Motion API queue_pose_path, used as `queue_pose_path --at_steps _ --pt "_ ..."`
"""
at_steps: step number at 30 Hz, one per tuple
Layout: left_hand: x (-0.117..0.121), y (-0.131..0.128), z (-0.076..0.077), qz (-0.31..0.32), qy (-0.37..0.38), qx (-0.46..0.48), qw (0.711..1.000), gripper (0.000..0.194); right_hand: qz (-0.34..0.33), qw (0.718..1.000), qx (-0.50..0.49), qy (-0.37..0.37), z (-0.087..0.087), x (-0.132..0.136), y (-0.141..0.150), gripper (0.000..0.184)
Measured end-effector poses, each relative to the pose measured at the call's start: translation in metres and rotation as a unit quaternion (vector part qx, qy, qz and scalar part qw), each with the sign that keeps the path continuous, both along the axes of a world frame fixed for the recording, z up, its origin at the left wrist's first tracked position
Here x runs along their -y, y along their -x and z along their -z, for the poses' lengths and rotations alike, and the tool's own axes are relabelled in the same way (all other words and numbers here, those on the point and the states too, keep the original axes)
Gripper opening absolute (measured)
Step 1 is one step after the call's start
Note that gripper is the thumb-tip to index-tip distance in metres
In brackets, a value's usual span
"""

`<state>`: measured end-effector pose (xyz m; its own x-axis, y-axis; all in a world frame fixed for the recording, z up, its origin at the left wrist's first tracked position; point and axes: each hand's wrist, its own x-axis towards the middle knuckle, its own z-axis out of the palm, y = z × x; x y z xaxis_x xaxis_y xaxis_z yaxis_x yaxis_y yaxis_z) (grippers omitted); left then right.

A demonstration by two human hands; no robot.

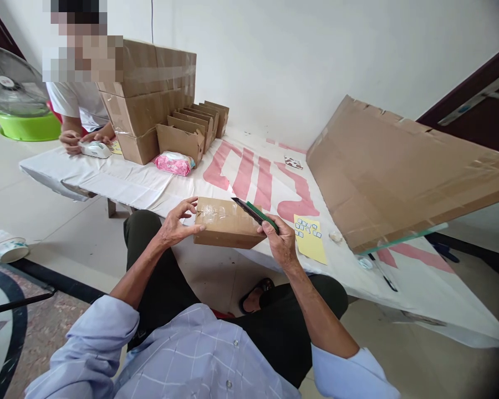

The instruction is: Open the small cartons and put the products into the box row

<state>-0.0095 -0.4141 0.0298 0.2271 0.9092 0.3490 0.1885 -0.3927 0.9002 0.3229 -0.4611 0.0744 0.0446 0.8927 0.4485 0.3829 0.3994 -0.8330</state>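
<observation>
A small taped cardboard box (228, 224) is held at the table's front edge, above my lap. My left hand (178, 224) grips its left end, thumb on the near side and fingers at the far corner. My right hand (279, 241) is closed around a green and black utility knife (255, 213), whose dark tip points left over the box top. That hand is also at the box's right end; whether it grips the box too is hard to tell. To its right lies a yellow sheet (310, 244) with small blue-edged stickers.
Stacked cardboard boxes (141, 105) and several open cartons (181, 138) stand at the back left, with a pink wipes pack (174, 163) in front. A large cardboard panel (407, 172) leans at right. Across the table, a person (81, 105) has hands near a white device (95, 148).
</observation>
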Motion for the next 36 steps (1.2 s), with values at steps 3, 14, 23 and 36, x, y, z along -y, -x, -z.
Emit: queue_pose_path --at_steps 3,14,23,36 --pt "0.004 0.002 -0.001 -0.003 -0.009 -0.010 1.000 0.051 0.008 1.000 0.005 -0.007 0.002 0.002 0.001 0.041" --pt "0.008 0.000 0.005 -0.023 -0.034 -0.012 0.999 0.047 0.032 0.999 0.022 -0.028 0.011 0.013 0.005 0.040" --pt "-0.011 -0.007 -0.009 -0.043 -0.007 -0.045 0.998 0.046 0.128 0.981 0.052 -0.140 0.025 -0.025 0.016 0.034" --pt "-0.022 -0.004 -0.008 -0.035 -0.041 -0.050 0.997 0.049 0.147 0.936 0.202 -0.246 0.041 -0.041 0.020 0.027"
